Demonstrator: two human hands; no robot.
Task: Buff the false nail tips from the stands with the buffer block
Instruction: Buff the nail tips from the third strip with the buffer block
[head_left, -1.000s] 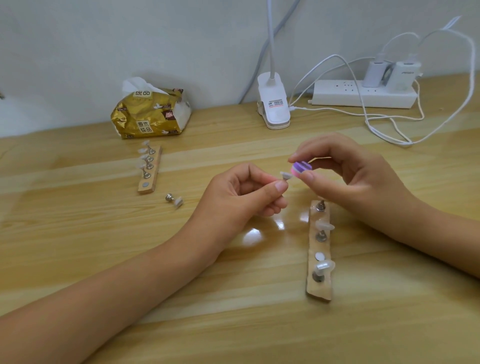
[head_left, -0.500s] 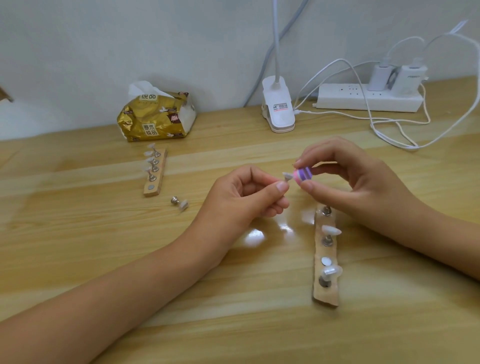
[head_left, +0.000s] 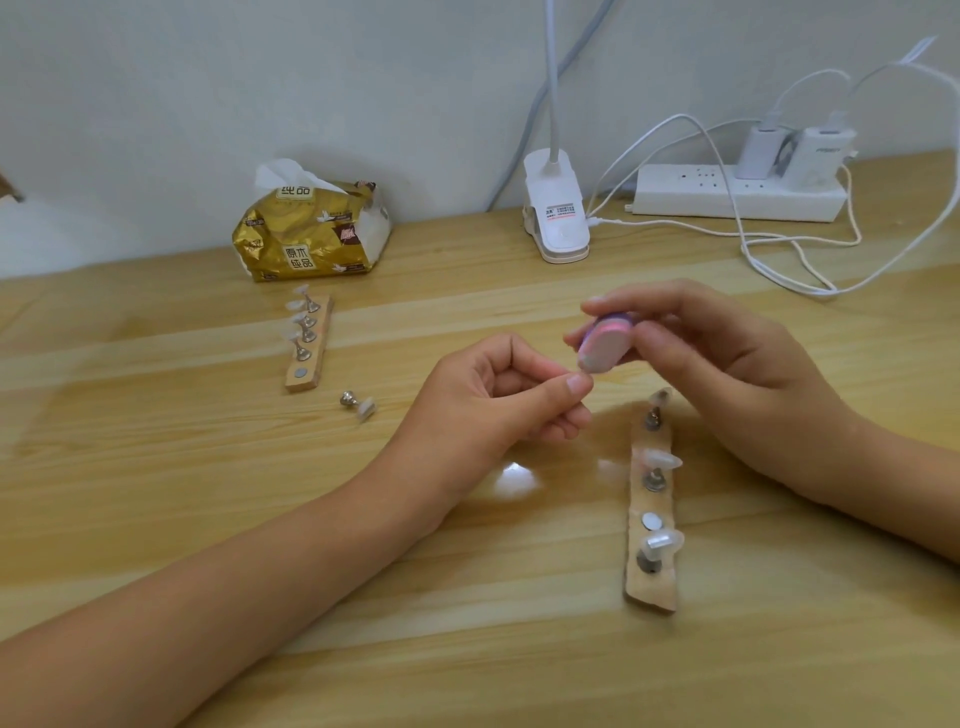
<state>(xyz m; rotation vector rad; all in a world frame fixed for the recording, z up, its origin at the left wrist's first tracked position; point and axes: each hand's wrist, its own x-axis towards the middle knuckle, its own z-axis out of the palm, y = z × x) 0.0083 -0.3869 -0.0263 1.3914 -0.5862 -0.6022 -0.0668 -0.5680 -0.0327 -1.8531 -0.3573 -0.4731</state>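
Nail-tip stand (head_left: 652, 525) lies on the counter (head_left: 156, 467) close by, within easy reach. My right grip (head_left: 727, 364) holds the buffer block (head_left: 605, 340), its flat face pressed to the false nail tip (head_left: 586, 364) that my left grip (head_left: 493, 405) pinches steady.

Pale plain wall (head_left: 260, 78) behind. Light wood table (head_left: 156, 467) w/ glossy top, grain running L-R; bright glare spot (head_left: 514, 475) near centre. Along back edge: gold tissue pack (head_left: 306, 244) on L, white clip lamp (head_left: 556, 208) mid, white power strip (head_left: 701, 195) on R w/ 2 chargers (head_left: 821, 156) plugged in, white cables (head_left: 810, 287) looping over tabletop.
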